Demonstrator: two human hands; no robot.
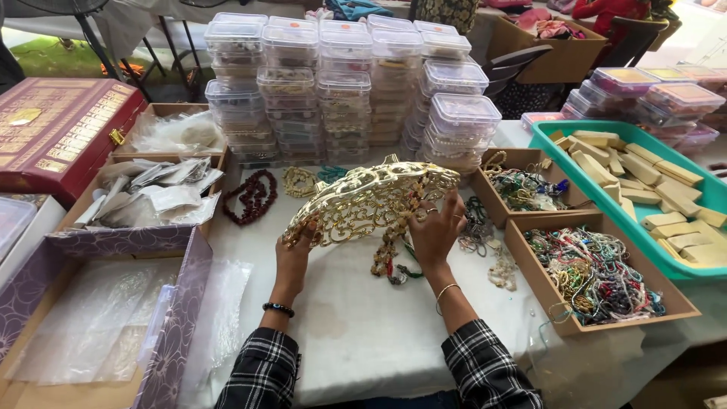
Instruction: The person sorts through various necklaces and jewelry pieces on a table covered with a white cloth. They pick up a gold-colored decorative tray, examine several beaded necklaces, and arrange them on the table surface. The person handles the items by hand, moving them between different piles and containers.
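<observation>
Head view: gold filigree headpiece (371, 201), raised just above the white table (356, 333). Our left hand (297, 254) grips its lower end, right hand (439, 227) fingers clasp the middle. We judge even two-handed support best, clear of the bead strands (390, 257) beneath.

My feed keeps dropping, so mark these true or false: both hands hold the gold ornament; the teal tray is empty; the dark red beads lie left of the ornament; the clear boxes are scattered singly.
1. Both hands hold the gold filigree metal ornament. True: the left hand grips its lower left end, the right hand its right side.
2. The teal plastic tray is empty. False: it holds pale wooden blocks.
3. The dark red bead string lies left of the ornament. True.
4. The clear lidded plastic boxes are scattered singly. False: they stand in stacks behind the ornament.
</observation>
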